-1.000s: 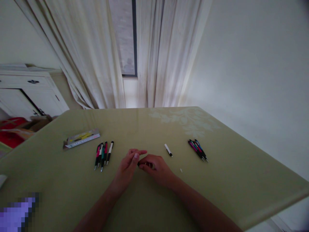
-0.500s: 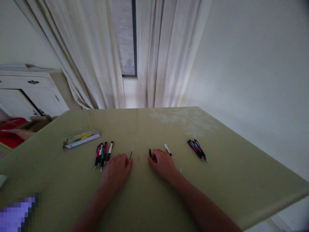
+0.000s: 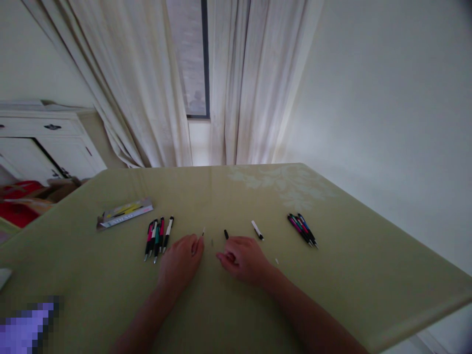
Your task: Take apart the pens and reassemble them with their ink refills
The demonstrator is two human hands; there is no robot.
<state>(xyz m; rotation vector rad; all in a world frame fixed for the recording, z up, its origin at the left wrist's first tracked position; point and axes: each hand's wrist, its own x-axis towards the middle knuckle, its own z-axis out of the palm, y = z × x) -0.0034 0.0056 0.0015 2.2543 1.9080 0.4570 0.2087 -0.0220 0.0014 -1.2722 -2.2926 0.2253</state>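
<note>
Hands, two. Meeting over the middle of the table a second ago, they are now resting apart near its surface, which is suggesting that small pieces are being set out separately rather than being joined.

Left hand (image 3: pixel 180 260): fingers curling together; a thin rod (image 3: pixel 203 231) is projecting just beyond the fingertips. Whether it is being pinched or merely touched, one cannot tell.

Right hand (image 3: pixel 246 259): fingers folding inward; a short black tube (image 3: pixel 226 234) is showing at their far side, leaning more than half a second ago. Whether the fingers are gripping it, one cannot tell.

Between the hands: a tiny grey piece (image 3: pixel 212 242), lying loose, too small to identify.

Right of the right hand: a white barrel (image 3: pixel 257 230) with a black end, lying slantwise; nearer, a small white piece (image 3: pixel 277 261).

Far right: a bundle of pens (image 3: pixel 302 229). Left: a row of pens (image 3: pixel 157 241); beyond it, a flat box (image 3: pixel 125 215).

Table (image 3: pixel 236 196): a greenish cover is carrying a pale leaf pattern (image 3: pixel 291 182) at the far right.

Room: curtains (image 3: pixel 129 73) are hanging beside a narrow window (image 3: pixel 193 64); a white cabinet (image 3: pixel 44 120) is standing far left; a plain wall (image 3: pixel 368 123) is rising at right.
</note>
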